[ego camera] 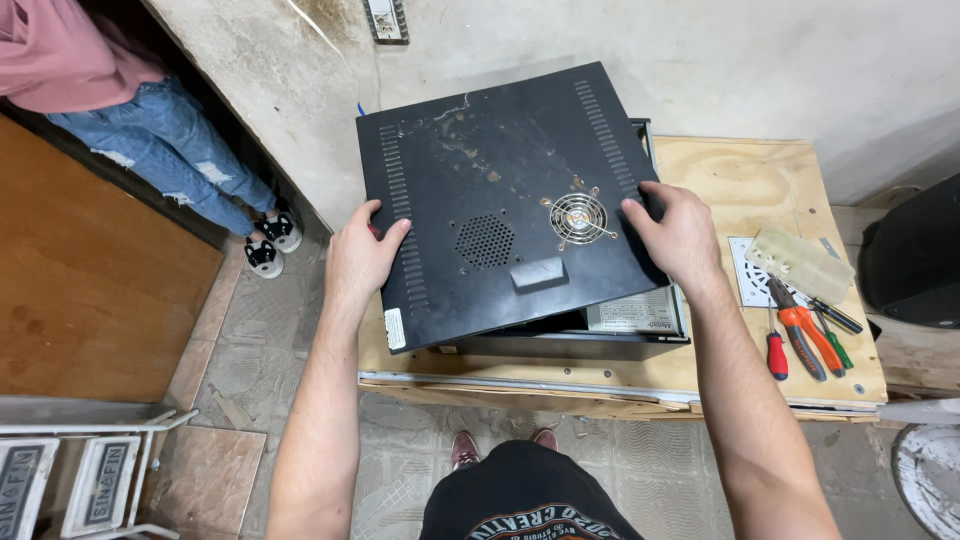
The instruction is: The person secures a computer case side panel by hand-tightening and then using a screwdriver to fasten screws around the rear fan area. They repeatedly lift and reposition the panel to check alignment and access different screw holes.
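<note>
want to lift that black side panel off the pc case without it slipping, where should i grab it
Probably by its two opposite long edges, one hand per side. The black side panel is broad, flat and tilted above the computer case, so nothing in its middle offers a hold. The left hand and right hand already grip those edges, by the vent slots.

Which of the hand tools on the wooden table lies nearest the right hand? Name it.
The orange-handled pliers, lying just past the right hand. The short red-handled screwdriver sits nearer the table's front edge, and the green-handled screwdriver lies farther right.
</note>
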